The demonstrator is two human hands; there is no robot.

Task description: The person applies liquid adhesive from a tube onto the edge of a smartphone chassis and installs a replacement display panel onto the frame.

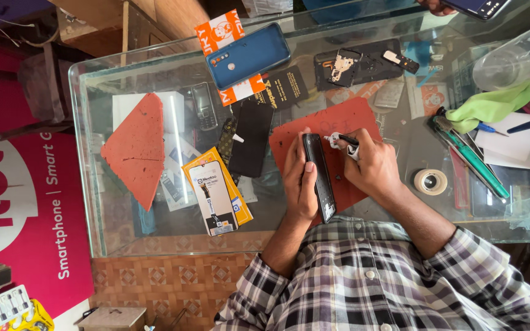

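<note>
My left hand grips a black smartphone on its edge over a red mat on the glass counter. My right hand holds a small tool with a black handle and white tip against the phone's upper end. Both forearms wear checked sleeves.
A blue phone back cover lies at the counter's far side, a black opened phone body with a small circuit part beside it. A boxed spare part in a yellow pack, a tape roll, green-handled tools and a green cloth surround the mat. Another person's hand holds a phone at the top.
</note>
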